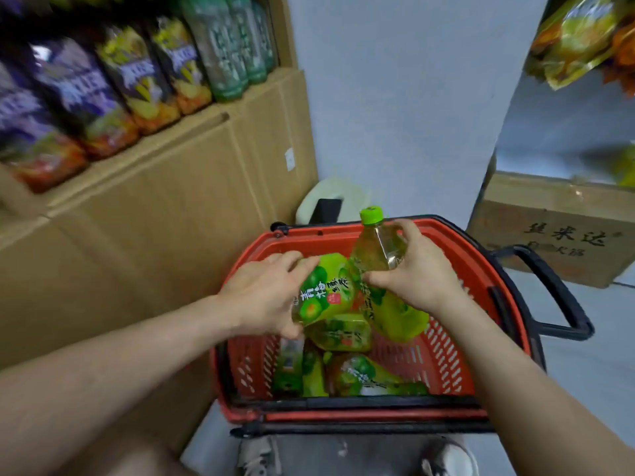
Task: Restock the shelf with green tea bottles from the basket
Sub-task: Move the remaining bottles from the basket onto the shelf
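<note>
Underfoot, a pale grey floor [395, 115] runs between stacked cardboard boxes [154, 218] on the left, topped by a row of blurred drink bottles [130, 80], and another carton [556, 235] on the right. A red basket [443, 359] with a black handle [549, 286] sits just beside the boxes. It holds the green tea: clear plastic bottles of pale yellow-green drink, with bright green labels showing round green fruit and dark characters. Several spare bottles [347, 333] lie jumbled on the basket's bottom. Above them, the left hand [261, 297] has its fingers curled round the labelled body of the first bottle [323, 293], which is tilted. The right hand [415, 269] grips the second bottle [374, 259] at its clear shoulder. This one is nearly upright, and its green cap [371, 214] rises past the far rim. The two held bottles sit side by side.
</note>
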### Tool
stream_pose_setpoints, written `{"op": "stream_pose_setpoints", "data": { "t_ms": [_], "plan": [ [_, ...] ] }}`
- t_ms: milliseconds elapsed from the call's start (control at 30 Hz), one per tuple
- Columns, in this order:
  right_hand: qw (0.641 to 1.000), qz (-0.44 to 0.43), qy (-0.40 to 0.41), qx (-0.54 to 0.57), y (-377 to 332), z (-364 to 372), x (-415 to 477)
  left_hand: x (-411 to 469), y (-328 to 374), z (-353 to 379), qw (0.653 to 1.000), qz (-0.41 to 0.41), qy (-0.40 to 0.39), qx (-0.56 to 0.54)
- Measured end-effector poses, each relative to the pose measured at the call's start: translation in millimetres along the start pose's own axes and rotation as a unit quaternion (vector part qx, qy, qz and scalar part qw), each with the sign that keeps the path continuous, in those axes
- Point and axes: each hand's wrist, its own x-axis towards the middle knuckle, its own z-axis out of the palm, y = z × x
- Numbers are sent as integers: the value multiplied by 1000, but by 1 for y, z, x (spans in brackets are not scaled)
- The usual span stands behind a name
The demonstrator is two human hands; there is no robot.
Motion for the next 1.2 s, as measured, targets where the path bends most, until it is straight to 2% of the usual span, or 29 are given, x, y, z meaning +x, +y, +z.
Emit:
{"op": "stream_pose_setpoints", "data": {
  "t_ms": [233,367,467,600,767,1000,1133,1200],
  "plan": [
    [981,-140,15,132,-136,13,-26,-174,-68,-88,977,-111,75,168],
    [949,-232,-18,211,-231,35,-49,-269,-97,-128,949,-203,89,225],
    [920,-280,-40,270,-298,50,-62,-329,-118,-141,929,-280,125,209],
    [895,-295,-56,330,-374,82,-72,-385,-144,-127,905,-378,148,128],
    [898,-319,-59,297,-435,122,-83,-420,-176,-83,885,-441,144,45],
    [901,-312,-113,279,-467,170,-98,-449,-212,-53,841,-501,190,-74],
    [933,-318,-132,102,-481,183,-101,-454,-219,-42,819,-531,201,-84],
    [943,-302,-124,60,-487,189,-104,-453,-222,-39,807,-546,211,-75]
  ]
}}
